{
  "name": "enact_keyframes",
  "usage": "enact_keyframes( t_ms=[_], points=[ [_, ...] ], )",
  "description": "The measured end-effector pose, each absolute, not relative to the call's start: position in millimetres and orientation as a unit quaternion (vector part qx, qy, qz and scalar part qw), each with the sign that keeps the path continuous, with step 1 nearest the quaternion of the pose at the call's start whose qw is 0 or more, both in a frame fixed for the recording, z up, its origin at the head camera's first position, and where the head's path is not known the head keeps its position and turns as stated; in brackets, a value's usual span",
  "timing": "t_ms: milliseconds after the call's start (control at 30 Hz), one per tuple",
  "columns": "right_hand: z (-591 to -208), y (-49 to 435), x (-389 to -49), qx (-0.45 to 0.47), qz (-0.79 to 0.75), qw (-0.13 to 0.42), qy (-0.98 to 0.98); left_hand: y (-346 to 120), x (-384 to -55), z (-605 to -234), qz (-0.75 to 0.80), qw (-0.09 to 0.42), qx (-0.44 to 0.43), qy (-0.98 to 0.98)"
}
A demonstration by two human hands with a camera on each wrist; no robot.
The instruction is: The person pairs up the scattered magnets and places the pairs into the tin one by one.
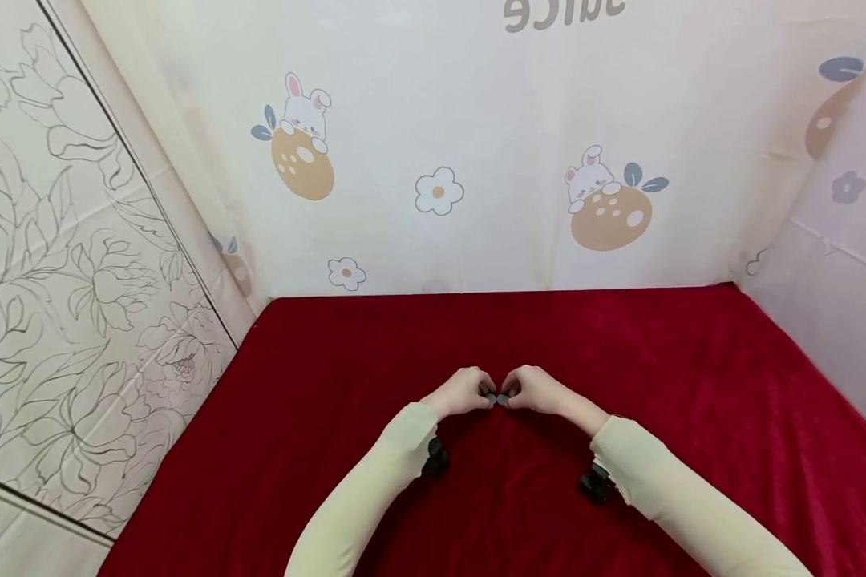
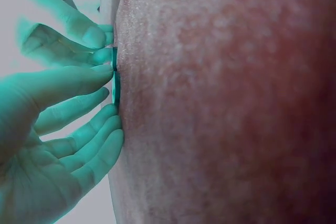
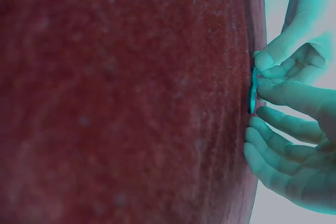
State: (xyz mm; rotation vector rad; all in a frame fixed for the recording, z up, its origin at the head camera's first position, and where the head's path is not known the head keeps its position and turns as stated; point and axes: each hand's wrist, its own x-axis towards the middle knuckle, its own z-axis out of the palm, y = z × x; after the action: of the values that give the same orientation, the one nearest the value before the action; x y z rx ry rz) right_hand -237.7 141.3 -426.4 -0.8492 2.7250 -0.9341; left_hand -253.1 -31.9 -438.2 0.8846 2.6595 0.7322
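Observation:
Two small, thin grey discs point(image 1: 503, 399) lie side by side, edge to edge, low at the red cloth in the middle of the head view. My left hand point(image 1: 466, 391) holds the left disc point(image 2: 116, 90) by its edge between thumb and fingers. From the other side, my right hand point(image 1: 536, 389) pinches the right disc point(image 3: 253, 95) the same way. Both hands' fingertips come down close to the cloth, and the two hands nearly meet. Seen from each wrist, the discs appear edge-on as narrow dark strips, partly covered by the thumbs.
Red velvet cloth point(image 1: 332, 361) covers the table. A pale curtain point(image 1: 505, 120) printed with rabbits and flowers hangs behind it, and a flower-patterned panel point(image 1: 79, 264) stands along the left. A black wrist camera point(image 1: 436, 458) sits under the left sleeve, another point(image 1: 597, 484) under the right.

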Motion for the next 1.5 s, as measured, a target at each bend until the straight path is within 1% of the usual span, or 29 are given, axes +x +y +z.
enact_keyframes(
  t_ms=[400,567,833,1067,1500],
  points=[
    [-407,171,-208,-0.254,-0.33,0.024,0.909,-30,-250,-431,0.25,0.123,0.314,0.908],
    [-403,186,-195,-0.25,-0.334,-0.005,0.909,-28,-249,-433,0.246,0.121,0.323,0.906],
    [-402,208,-176,-0.24,-0.328,-0.053,0.912,-24,-248,-434,0.213,0.119,0.327,0.913],
    [-404,228,-159,-0.217,-0.324,-0.064,0.918,-19,-247,-434,0.199,0.121,0.321,0.918],
    [-412,259,-138,-0.195,-0.298,-0.135,0.925,-14,-247,-436,0.185,0.123,0.323,0.92]
  ],
)
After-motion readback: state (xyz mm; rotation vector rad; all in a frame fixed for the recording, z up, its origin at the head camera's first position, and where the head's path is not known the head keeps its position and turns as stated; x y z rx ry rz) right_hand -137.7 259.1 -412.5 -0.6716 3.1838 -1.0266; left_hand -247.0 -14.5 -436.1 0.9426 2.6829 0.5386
